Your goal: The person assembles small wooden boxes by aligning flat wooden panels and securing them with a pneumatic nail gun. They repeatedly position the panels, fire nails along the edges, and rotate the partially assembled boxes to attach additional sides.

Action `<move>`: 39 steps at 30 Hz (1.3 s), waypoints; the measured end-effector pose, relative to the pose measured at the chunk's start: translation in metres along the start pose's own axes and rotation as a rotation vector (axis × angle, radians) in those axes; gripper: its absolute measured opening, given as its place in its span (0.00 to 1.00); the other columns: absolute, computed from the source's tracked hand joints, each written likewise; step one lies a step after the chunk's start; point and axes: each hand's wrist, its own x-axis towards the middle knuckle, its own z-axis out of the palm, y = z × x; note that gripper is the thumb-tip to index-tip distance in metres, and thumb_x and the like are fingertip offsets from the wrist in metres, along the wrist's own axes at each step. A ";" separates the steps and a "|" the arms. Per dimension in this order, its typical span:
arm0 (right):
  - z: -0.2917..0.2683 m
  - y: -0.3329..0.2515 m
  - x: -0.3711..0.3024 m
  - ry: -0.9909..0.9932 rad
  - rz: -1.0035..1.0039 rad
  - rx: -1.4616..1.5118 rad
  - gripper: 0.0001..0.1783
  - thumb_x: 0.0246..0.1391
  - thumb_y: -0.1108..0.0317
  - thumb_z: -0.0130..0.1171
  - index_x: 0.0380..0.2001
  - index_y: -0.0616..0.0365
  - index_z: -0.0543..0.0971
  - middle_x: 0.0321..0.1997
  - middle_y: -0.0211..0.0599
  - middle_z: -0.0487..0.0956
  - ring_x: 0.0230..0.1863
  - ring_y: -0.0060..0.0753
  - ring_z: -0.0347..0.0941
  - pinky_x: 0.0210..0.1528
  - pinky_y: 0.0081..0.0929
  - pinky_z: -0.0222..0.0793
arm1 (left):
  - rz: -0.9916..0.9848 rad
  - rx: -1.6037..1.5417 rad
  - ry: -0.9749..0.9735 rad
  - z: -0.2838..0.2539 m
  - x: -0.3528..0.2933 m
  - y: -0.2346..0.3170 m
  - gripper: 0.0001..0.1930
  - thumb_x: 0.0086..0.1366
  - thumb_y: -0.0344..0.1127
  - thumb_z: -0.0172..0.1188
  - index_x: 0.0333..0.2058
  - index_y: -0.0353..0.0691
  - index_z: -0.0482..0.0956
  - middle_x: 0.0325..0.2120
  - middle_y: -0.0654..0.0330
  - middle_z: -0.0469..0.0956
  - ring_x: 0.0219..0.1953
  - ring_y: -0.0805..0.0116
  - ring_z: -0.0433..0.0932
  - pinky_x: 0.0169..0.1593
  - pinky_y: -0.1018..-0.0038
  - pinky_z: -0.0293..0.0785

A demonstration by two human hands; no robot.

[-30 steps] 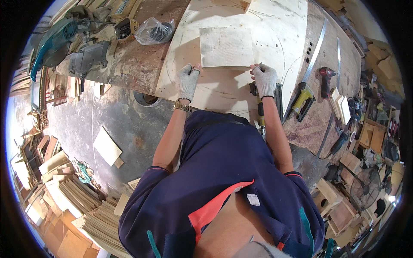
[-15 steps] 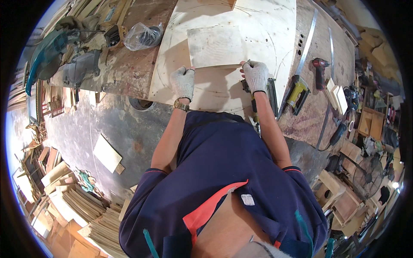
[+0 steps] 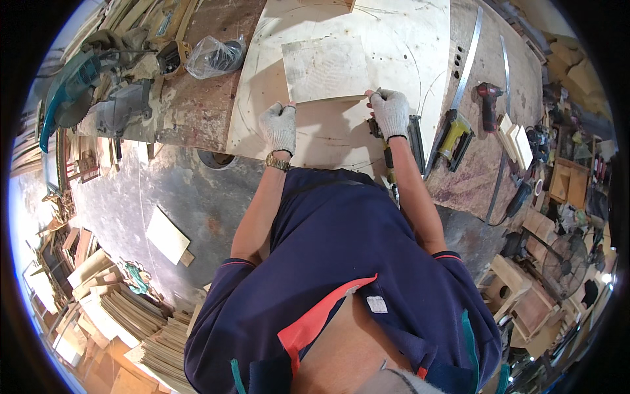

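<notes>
Between my gloved hands is a thin, pale rectangular wood panel (image 3: 326, 67), its near edge casting a shadow on the large pale board (image 3: 315, 141) beneath. My left hand (image 3: 278, 126), with a watch at the wrist, pinches the panel's near left corner. At the near right corner, my right hand (image 3: 389, 113) is closed on the panel with thumb and fingers. Partly hidden under my right hand and forearm lies a tool with a dark head and a yellowish body (image 3: 388, 157); its kind I cannot make out.
Right of the board lie a yellow-and-black nail gun (image 3: 453, 139), a red-and-black drill (image 3: 488, 105), a metal strip (image 3: 467, 62) and small wood pieces (image 3: 515, 141). On the left are a teal circular-blade saw (image 3: 69, 98) and a plastic bag (image 3: 215, 58). Stacked boards (image 3: 125, 315) stand lower left.
The whole view has shifted very slightly. Both hands stay at the panel's near corners, and the panel has barely moved.
</notes>
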 end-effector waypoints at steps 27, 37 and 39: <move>-0.019 0.007 0.015 -0.080 0.024 0.346 0.17 0.66 0.60 0.69 0.41 0.68 0.89 0.31 0.35 0.88 0.35 0.27 0.89 0.37 0.27 0.83 | -0.068 -0.177 -0.023 0.003 0.000 -0.006 0.16 0.68 0.37 0.72 0.29 0.28 0.85 0.18 0.62 0.74 0.24 0.75 0.67 0.31 0.68 0.65; 0.010 0.012 0.002 0.139 -0.204 -0.018 0.21 0.61 0.51 0.68 0.32 0.61 0.90 0.22 0.47 0.84 0.26 0.45 0.84 0.35 0.43 0.77 | -0.070 0.018 0.003 -0.004 -0.012 0.025 0.13 0.68 0.35 0.72 0.33 0.28 0.88 0.17 0.64 0.69 0.24 0.76 0.64 0.31 0.69 0.64; 0.011 0.009 0.001 0.131 -0.155 -0.016 0.21 0.61 0.50 0.67 0.32 0.60 0.90 0.23 0.51 0.84 0.27 0.51 0.83 0.37 0.46 0.77 | -0.077 0.020 -0.001 -0.006 -0.013 0.029 0.12 0.68 0.35 0.72 0.34 0.28 0.88 0.17 0.64 0.70 0.24 0.76 0.64 0.31 0.69 0.64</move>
